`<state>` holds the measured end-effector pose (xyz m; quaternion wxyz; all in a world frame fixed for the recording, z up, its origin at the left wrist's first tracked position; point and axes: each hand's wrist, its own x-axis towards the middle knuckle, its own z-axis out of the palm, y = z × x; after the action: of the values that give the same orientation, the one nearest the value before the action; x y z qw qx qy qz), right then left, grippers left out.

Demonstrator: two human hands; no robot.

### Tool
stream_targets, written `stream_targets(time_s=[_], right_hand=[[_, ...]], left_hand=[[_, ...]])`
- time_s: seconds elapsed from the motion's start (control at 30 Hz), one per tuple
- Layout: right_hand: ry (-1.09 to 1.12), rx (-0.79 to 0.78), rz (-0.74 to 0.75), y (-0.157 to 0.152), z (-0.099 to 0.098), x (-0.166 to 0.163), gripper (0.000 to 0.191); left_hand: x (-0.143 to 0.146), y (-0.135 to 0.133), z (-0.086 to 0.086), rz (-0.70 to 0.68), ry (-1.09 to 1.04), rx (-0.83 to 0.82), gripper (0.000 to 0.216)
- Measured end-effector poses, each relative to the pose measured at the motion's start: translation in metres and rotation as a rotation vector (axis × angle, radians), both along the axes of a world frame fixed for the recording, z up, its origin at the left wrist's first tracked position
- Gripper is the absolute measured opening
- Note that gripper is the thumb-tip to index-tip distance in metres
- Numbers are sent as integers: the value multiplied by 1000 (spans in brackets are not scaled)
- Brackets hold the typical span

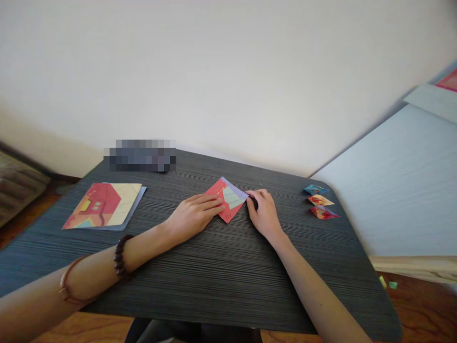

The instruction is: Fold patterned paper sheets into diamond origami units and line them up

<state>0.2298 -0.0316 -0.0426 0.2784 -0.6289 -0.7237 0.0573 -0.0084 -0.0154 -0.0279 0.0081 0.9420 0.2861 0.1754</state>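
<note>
A folded sheet of red, pale green and lilac paper (228,200) lies flat on the dark striped table (214,276). My left hand (194,216) rests flat on the paper's left part, fingers stretched out and pressing down. My right hand (262,212) sits at the paper's right corner with its fingers curled and pinching that edge. Beaded and plain bracelets ring my left wrist (121,257).
A stack of coloured printed sheets (105,206) lies at the table's left. Three small folded paper pieces (320,201) sit near the right edge. A blurred dark object (141,156) lies at the back. A pale bed surface (400,190) adjoins the right side.
</note>
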Motion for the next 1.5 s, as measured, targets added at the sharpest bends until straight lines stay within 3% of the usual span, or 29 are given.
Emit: stream_targets(time_s=[0.13,0.3,0.4,0.53,0.73,0.87,1.0,1.13,1.3,1.5], right_hand=[[-17,10,26,13,-4,4,32],[61,63,134,22,1,2,33],[235,-11,263,18,7,3,23],[582,-229,235,14,12,7,23],[886,-330,162,15,12,6,29],[929,-405,157,12,12,1,29],[776,-358,167,8,13,-1,25],[566,-238,288,6,18,-2,29],[327,-104,330,6,19,-4,26],[166,-42,399,2,12,-7,41]], left_hand=[[13,17,-1,3,-93,-112,30],[14,25,6,151,-396,-495,25],[10,23,10,257,-555,-774,28],[11,20,13,234,-796,-1172,31],[14,20,8,261,-840,-1356,29],[10,21,6,273,-759,-1286,35],[4,21,5,343,-574,-930,46],[0,21,6,348,-426,-782,33],[-2,25,8,312,-310,-360,39],[-6,29,3,325,-209,-311,55]])
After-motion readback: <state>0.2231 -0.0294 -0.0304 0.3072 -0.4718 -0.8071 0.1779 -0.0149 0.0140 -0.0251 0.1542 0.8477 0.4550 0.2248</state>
